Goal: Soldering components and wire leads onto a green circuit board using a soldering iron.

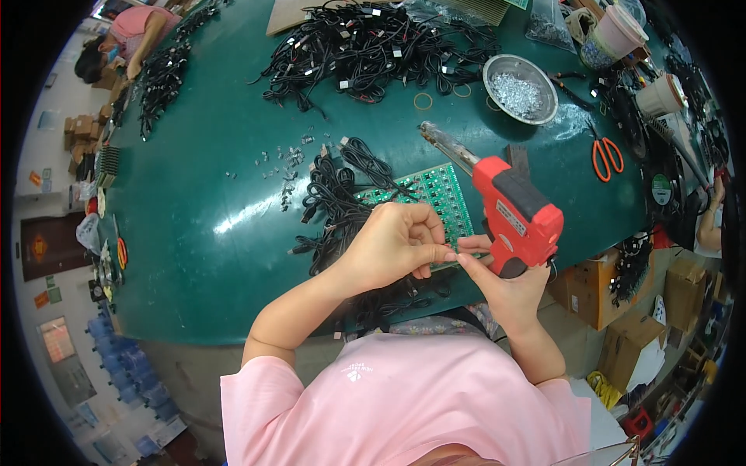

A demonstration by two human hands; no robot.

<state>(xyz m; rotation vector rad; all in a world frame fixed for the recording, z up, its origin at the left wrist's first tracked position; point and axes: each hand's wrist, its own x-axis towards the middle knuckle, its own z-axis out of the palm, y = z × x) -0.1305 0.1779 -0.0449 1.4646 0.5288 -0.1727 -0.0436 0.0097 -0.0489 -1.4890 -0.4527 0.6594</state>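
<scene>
My right hand grips a red gun-shaped hand tool with dark panels. Its long metal barrel points up and to the left. My left hand is closed, thumb and fingertips pinched together against the right thumb tip; whatever lies between them is too small to make out. Beneath both hands lies a green circuit board panel with rows of small parts, partly covered by my hands. Coiled black cables lie over its left side and beside it.
A large heap of black cables covers the green table's far side. Small metal parts are scattered left of the board. A metal bowl of clear pieces and orange-handled scissors sit at right. Another person bends over the far left edge.
</scene>
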